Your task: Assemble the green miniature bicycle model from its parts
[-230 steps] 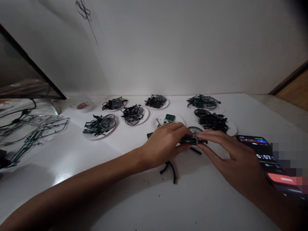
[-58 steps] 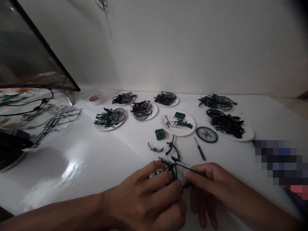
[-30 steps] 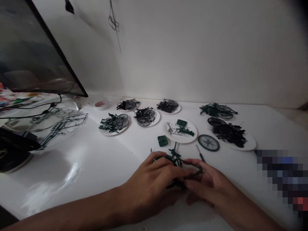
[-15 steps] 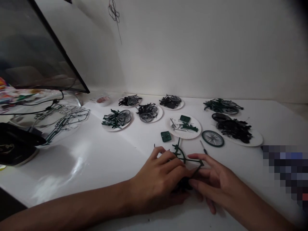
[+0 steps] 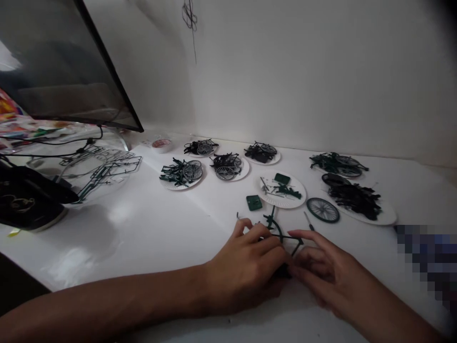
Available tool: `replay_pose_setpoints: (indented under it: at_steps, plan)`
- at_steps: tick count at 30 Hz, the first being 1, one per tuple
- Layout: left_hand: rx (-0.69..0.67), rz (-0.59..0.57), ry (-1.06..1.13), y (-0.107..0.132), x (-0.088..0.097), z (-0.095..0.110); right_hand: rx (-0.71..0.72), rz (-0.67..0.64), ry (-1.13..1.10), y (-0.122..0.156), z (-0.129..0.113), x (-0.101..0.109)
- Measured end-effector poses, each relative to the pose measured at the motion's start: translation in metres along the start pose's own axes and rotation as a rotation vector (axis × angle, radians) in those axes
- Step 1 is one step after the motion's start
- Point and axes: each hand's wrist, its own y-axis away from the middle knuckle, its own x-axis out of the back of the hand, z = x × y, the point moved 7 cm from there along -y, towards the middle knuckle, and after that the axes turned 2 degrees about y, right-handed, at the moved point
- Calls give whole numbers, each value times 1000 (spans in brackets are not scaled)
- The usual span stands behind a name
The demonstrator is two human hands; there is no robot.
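Observation:
My left hand [image 5: 250, 267] curls over a green model bicycle frame [image 5: 279, 234], and its fingers hide much of that part. My right hand [image 5: 324, 269] meets it from the other side, index finger at the frame's right end, thumb pressing a black piece [image 5: 283, 271] mostly hidden between the hands. Just beyond lie a green square part [image 5: 254, 203], a loose wheel with a green tyre [image 5: 323, 210] and a thin tool with a dark handle [image 5: 310, 223]. Farther back, a paper plate [image 5: 300, 200] carries small green parts and grey rods.
Several more plates bear bicycle parts, including a green pile [image 5: 182, 172] and a black pile [image 5: 353, 195]. On the left are a monitor [image 5: 71, 66], cut sprue frames [image 5: 107, 171] and a black object [image 5: 28, 205]. A wall [image 5: 285, 71] stands behind the white table [image 5: 153, 228].
The view has swung slightly left, so everything sits farther right. My right hand's lower fingers, spread downward before, are now drawn in. Both hands stay at the bicycle frame.

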Motion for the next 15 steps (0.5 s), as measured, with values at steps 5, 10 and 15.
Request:
replay_pose_setpoints:
  at_steps: [5, 10, 15]
  plan:
    - [50, -5, 103, -1, 2, -6, -2, -67, 57, -3, 7, 4]
    - [47, -1, 113, -1, 3, -5, -25, -114, 72, -8, 14, 5]
    - [39, -6, 96, -2, 1, -5, 3, -116, 93, -10, 13, 3]
